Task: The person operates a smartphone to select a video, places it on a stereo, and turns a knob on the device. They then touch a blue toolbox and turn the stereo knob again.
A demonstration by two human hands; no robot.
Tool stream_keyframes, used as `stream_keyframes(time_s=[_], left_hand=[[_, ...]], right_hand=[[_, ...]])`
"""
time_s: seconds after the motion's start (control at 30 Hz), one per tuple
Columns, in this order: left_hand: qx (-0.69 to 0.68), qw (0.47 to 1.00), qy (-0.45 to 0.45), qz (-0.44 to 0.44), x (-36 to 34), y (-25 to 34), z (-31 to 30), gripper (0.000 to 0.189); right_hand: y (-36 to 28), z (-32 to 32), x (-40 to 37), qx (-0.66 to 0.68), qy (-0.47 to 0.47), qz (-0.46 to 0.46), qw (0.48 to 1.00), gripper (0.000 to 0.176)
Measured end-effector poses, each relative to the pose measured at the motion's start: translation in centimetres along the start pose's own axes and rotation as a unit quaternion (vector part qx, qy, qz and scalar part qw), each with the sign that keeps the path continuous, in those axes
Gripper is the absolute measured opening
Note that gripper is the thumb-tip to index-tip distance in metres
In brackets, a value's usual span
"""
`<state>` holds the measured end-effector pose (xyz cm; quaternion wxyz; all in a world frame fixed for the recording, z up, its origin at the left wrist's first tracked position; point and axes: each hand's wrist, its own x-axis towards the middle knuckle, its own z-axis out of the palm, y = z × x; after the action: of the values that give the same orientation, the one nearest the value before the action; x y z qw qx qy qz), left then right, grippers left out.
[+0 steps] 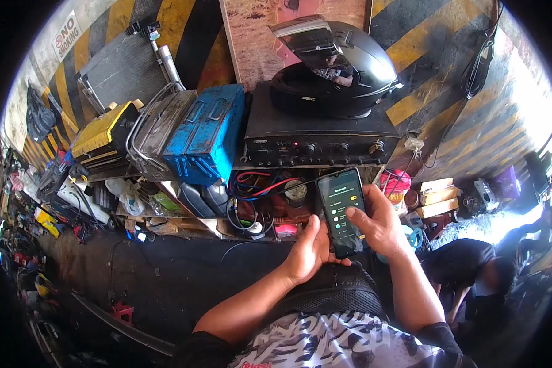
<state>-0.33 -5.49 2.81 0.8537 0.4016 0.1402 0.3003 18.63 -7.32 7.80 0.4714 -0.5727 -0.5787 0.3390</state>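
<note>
A smartphone with a dark screen showing a list and a toggle is held upright in front of the body. My left hand supports its lower left side, thumb raised and some fingers behind the bottom edge. On the right side, my right hand holds the phone, its thumb over the screen. Beyond the phone stands a black amplifier with a small red light, and a black helmet with its visor raised rests on top.
A blue metal toolbox, a grey metal box and a yellow-lidded box stand left of the amplifier. Cables and jars fill the shelf below. Another person bends down at the right. A red stool is on the floor.
</note>
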Motion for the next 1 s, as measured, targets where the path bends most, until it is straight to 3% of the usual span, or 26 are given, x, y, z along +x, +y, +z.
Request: stream_keyframes(time_s=[0.13, 0.53, 0.73, 0.83, 1.0], left_hand=[[-0.002, 1.0, 0.01, 0.0, 0.0, 0.0, 0.1, 0.094], [-0.012, 1.0, 0.01, -0.003, 0.0, 0.2, -0.1, 0.096], [-0.041, 0.999, 0.0, 0.005, 0.1, 0.2, 0.0, 0.087], [-0.014, 1.0, 0.006, -0.008, 0.2, 0.1, -0.2, 0.096], [-0.028, 1.0, 0.006, -0.001, 0.2, 0.4, 0.2, 0.09]], right_hand=[[-0.8, 0.1, 0.0, -0.062, 0.012, 0.024, 0.998, 0.043], [0.6, -1.0, -0.3, 0.069, -0.071, 0.016, 0.995, 0.043], [0.3, -1.3, -0.6, 0.068, -0.076, 0.025, 0.995, 0.048], [0.0, -1.4, -0.7, 0.075, -0.08, 0.023, 0.994, 0.049], [0.2, -1.4, -0.7, 0.075, -0.078, 0.023, 0.994, 0.05]])
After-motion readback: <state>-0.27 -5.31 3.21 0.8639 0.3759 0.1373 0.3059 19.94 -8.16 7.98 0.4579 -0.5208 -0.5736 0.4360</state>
